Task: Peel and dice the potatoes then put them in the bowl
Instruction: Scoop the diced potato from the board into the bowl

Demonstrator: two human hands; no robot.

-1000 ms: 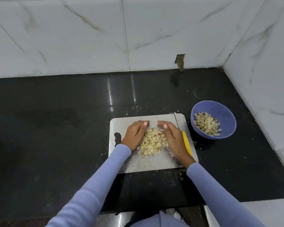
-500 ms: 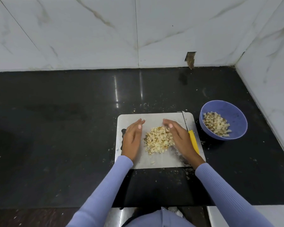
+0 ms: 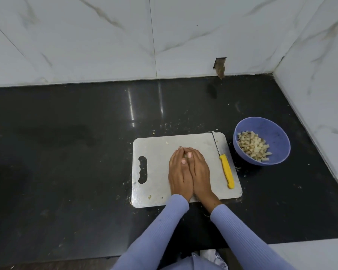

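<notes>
Glossy black counter (image 3: 66, 152), speckled with crumbs; white marble-veined wall tiles behind. Pale rectangular board (image 3: 154, 172), rounded corners, slotted handle at its left end. Left hand (image 3: 179, 172) and right hand (image 3: 200, 172) cupped together mid-board, edges touching, fingers curved inward and closed over the diced potato, which is hidden beneath. Knife (image 3: 223, 162) lies along the board's right side: serrated blade, smooth yellow handle. Right of the board, round blue bowl (image 3: 261, 141) holds pale dice (image 3: 254, 146).
</notes>
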